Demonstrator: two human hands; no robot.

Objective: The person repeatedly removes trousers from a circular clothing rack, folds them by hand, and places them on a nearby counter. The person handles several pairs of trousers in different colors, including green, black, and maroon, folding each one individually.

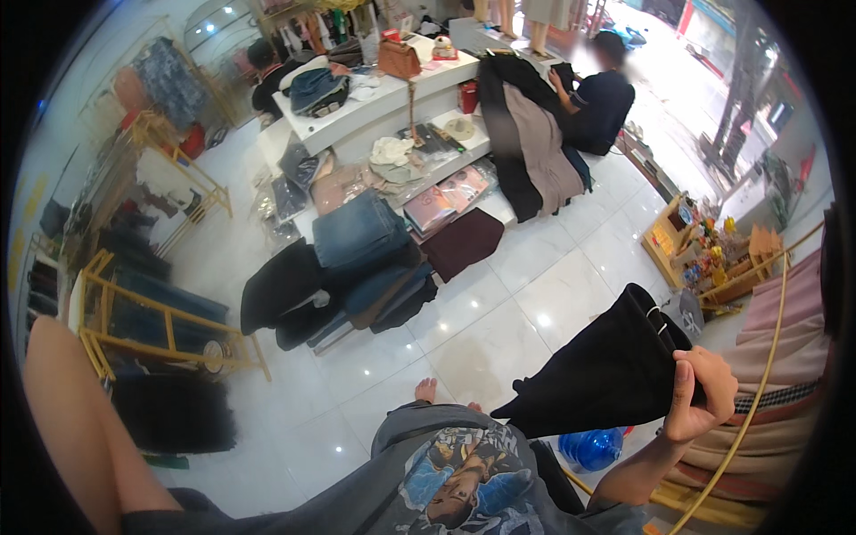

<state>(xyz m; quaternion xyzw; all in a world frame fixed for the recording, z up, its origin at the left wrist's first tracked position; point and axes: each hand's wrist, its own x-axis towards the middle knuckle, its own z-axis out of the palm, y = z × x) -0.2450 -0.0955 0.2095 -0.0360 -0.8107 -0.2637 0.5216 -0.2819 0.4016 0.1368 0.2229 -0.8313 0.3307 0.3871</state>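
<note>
A black garment with white drawstring ends (pixel 595 374) hangs from my right hand (pixel 702 394), whose thumb and fingers pinch it near its upper edge. The cloth spreads leftward over the tiled floor, close to my grey printed shirt. My left forearm (pixel 93 414) rises at the left rim; the left hand itself is out of view. Ahead of me, folded blue jeans (pixel 361 227), black trousers (pixel 284 284) and a dark maroon garment (pixel 463 244) lie stacked along a low white display step.
Gold clothing racks stand at the left (pixel 167 334) and right (pixel 769 374). A blue water bottle (pixel 592 448) lies below the black garment. A white counter (pixel 374 100) holds a brown handbag (pixel 399 59). One person (pixel 602 100) handles dark clothing; another (pixel 265 80) is behind the counter.
</note>
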